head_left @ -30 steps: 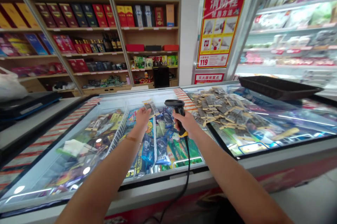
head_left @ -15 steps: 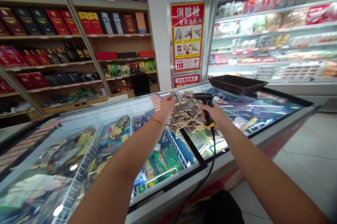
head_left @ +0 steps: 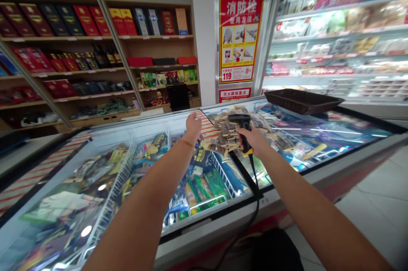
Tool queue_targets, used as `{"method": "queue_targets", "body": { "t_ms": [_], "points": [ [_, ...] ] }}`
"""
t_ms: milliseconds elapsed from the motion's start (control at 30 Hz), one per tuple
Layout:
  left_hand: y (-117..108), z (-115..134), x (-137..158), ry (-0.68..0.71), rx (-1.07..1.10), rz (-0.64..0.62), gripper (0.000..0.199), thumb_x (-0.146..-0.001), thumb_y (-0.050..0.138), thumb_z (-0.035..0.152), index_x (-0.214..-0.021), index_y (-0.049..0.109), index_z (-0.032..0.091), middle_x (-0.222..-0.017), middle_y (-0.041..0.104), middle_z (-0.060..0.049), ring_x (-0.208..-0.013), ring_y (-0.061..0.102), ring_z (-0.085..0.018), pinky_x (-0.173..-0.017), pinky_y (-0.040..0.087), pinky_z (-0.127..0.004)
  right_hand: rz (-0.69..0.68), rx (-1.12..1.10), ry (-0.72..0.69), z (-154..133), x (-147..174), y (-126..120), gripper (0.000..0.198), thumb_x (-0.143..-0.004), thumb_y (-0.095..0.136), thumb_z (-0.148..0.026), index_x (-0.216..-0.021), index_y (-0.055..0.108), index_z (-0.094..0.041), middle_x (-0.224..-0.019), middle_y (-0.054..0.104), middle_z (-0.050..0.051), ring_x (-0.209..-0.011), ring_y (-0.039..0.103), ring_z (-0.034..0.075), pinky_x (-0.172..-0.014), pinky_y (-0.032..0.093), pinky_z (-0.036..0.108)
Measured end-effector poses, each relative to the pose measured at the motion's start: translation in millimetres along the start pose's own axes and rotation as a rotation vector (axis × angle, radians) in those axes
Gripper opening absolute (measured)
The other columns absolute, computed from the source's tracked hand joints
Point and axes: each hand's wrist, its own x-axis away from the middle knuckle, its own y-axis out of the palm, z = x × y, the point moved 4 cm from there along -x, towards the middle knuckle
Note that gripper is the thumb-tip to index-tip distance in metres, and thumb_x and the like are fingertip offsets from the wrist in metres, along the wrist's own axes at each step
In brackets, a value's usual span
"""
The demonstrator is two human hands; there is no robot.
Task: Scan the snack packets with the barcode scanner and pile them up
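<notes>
My right hand is wrapped round the grip of a black barcode scanner with a yellow-edged base. Its head is over a heap of small packaged packets on the freezer's glass top. My left hand is left of the heap, near a red-and-white striped strip. Its fingers look curled in; whether anything is inside them is hidden. From the scanner a black cable hangs down over the freezer's front edge.
The glass-topped chest freezer holds bagged goods in wire baskets. A dark brown tray sits on its far right part. Behind are shelves of boxes, a red fire-hydrant poster and a lit refrigerated display.
My left hand has drawn away from the packets to the left. My right hand has brought the scanner slightly left over the heap. The view has shifted left.
</notes>
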Motion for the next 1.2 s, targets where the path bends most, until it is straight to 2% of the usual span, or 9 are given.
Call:
{"method": "queue_targets", "body": {
  "t_ms": [133,367,467,567,700,833,967,1100,1200],
  "points": [
    [-104,-13,-2,-0.051,-0.233,0.236,0.041,-0.078,0.067,0.015,-0.119,0.063,0.017,-0.128,0.066,-0.016,-0.120,0.064,-0.028,-0.101,0.049,-0.041,-0.112,0.015,0.000,12,9,55,0.022,-0.080,0.074,-0.022,-0.080,0.052,-0.020,-0.054,0.055,-0.005,-0.037,0.049,0.009,-0.034,0.037,0.021],
    [-280,-10,24,-0.088,-0.640,0.428,0.042,-0.077,0.070,0.017,-0.119,0.064,0.015,-0.128,0.066,-0.019,-0.126,0.060,-0.033,-0.109,0.043,-0.043,-0.298,0.025,0.029,41,36,159,0.017,-0.081,0.071,-0.022,-0.080,0.054,-0.019,-0.054,0.054,-0.005,-0.037,0.051,0.009,-0.034,0.036,0.021],
    [-341,-8,46,-0.117,-0.770,0.507,0.042,-0.080,0.068,0.021,-0.121,0.064,0.015,-0.134,0.062,-0.021,-0.135,0.052,-0.038,-0.114,0.037,-0.051,-0.368,-0.008,0.058,57,48,187,0.018,-0.080,0.071,-0.023,-0.085,0.054,-0.019,-0.055,0.054,-0.006,-0.037,0.051,0.009,-0.035,0.037,0.021],
    [-387,-13,66,-0.164,-0.894,0.646,0.050,-0.086,0.063,0.029,-0.133,0.058,0.011,-0.143,0.055,-0.027,-0.141,0.044,-0.044,-0.114,0.032,-0.061,-0.402,-0.004,0.076,75,53,195,0.019,-0.078,0.071,-0.024,-0.086,0.055,-0.019,-0.055,0.055,-0.007,-0.037,0.051,0.010,-0.035,0.037,0.021],
    [-422,-31,80,-0.241,-1.098,0.790,0.058,-0.091,0.056,0.038,-0.137,0.052,0.003,-0.145,0.053,-0.032,-0.139,0.045,-0.045,-0.111,0.036,-0.061,-0.423,0.041,0.080,88,53,188,0.020,-0.077,0.072,-0.024,-0.087,0.056,-0.018,-0.056,0.056,-0.006,-0.037,0.051,0.010,-0.035,0.037,0.021],
    [-431,-45,83,-0.316,-1.124,0.777,0.066,-0.091,0.055,0.041,-0.139,0.047,-0.003,-0.142,0.054,-0.036,-0.142,0.043,-0.046,-0.111,0.036,-0.061,-0.403,0.053,0.066,88,52,180,0.017,-0.077,0.070,-0.024,-0.087,0.056,-0.018,-0.056,0.055,-0.006,-0.037,0.050,0.010,-0.035,0.036,0.021],
    [-433,-45,82,-0.378,-1.144,0.731,0.071,-0.087,0.061,0.044,-0.141,0.046,-0.001,-0.139,0.056,-0.037,-0.137,0.048,-0.048,-0.110,0.037,-0.064,-0.407,0.078,0.063,87,55,181,0.019,-0.077,0.071,-0.025,-0.087,0.056,-0.019,-0.056,0.056,-0.006,-0.037,0.051,0.010,-0.035,0.036,0.021],
    [-439,-38,81,-0.342,-1.183,0.643,0.064,-0.079,0.070,0.046,-0.127,0.060,0.005,-0.136,0.060,-0.035,-0.129,0.055,-0.050,-0.103,0.043,-0.064,-0.428,0.088,0.065,88,61,184,0.022,-0.075,0.073,-0.025,-0.088,0.055,-0.019,-0.055,0.055,-0.007,-0.036,0.050,0.009,-0.035,0.035,0.020],
    [-432,-30,78,-0.292,-1.115,0.512,0.041,-0.071,0.076,0.041,-0.099,0.070,0.012,-0.109,0.074,-0.026,-0.109,0.067,-0.043,-0.088,0.052,-0.049,-0.432,0.084,0.072,88,63,185,0.022,-0.075,0.072,-0.025,-0.088,0.055,-0.018,-0.055,0.055,-0.007,-0.035,0.049,0.009,-0.035,0.035,0.021]
  ]
}}
